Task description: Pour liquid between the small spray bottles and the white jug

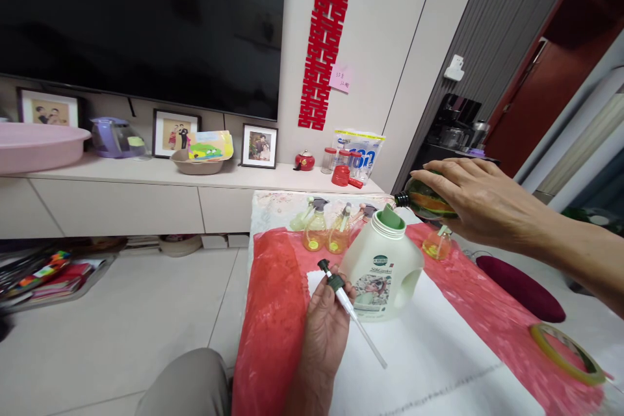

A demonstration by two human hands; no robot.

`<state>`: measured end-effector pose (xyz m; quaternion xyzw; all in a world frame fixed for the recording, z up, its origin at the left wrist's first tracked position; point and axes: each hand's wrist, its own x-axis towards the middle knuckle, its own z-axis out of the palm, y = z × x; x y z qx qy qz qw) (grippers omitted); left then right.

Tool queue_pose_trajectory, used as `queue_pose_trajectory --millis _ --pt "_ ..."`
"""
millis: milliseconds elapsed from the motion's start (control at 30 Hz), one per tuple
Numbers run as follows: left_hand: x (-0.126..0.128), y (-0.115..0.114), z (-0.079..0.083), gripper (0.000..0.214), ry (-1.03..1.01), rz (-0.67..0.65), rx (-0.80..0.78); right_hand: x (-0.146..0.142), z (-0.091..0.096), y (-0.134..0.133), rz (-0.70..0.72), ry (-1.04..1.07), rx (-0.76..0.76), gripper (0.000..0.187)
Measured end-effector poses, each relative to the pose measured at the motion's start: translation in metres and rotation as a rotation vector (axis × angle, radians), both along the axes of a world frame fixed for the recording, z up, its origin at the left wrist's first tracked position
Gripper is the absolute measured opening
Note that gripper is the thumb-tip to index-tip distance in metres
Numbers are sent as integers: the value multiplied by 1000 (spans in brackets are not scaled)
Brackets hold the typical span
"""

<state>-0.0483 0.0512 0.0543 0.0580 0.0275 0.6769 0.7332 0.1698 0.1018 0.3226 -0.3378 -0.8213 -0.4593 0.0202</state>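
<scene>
My left hand (325, 318) is closed around a dark pump dispenser top (344, 298), its clear dip tube slanting down to the right. My right hand (463, 192) grips a dark green bottle (423, 198) from above, tipped nearly level. The bottle's black neck points left, close over the green spout of a pale green detergent jug (377, 266). The jug stands upright with its mouth uncovered. Whether liquid is flowing is too small to make out. Several spray bottles (315, 229) with amber liquid stand behind the jug, and another spray bottle (437, 244) is to its right.
White paper (429, 351) and red plastic sheeting (273, 312) cover the table. A roll of tape (568, 352) lies at the right. Behind, a low cabinet (234, 179) holds picture frames, a woven basket (197, 162), red-lidded jars and a pink basin (41, 146).
</scene>
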Motion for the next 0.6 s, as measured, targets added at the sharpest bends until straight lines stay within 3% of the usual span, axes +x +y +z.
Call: queue_pose_trajectory --millis 600 --pt "1 1 0 24 -5 7 17 0 4 -1 -9 -29 19 65"
